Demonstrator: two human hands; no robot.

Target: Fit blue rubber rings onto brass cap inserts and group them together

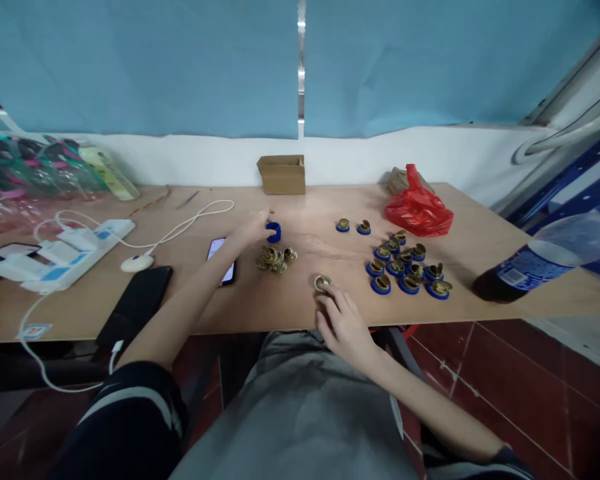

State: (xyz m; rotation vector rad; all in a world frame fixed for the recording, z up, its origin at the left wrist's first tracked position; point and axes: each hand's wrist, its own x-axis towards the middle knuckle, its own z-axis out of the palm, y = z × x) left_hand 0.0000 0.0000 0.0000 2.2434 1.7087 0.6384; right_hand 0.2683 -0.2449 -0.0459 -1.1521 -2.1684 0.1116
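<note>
My left hand reaches across the wooden table and its fingers close on a blue ring cap. Just in front of it lies a small heap of brass pieces. My right hand rests at the table's near edge, fingertips on a single brass piece. To the right sit several blue rings with brass parts fitted in them, and two more such pieces lie farther back.
A phone lies under my left forearm. A power strip with cables and a black pouch are at the left. A cardboard box stands at the back, a red plastic bag and a bottle to the right.
</note>
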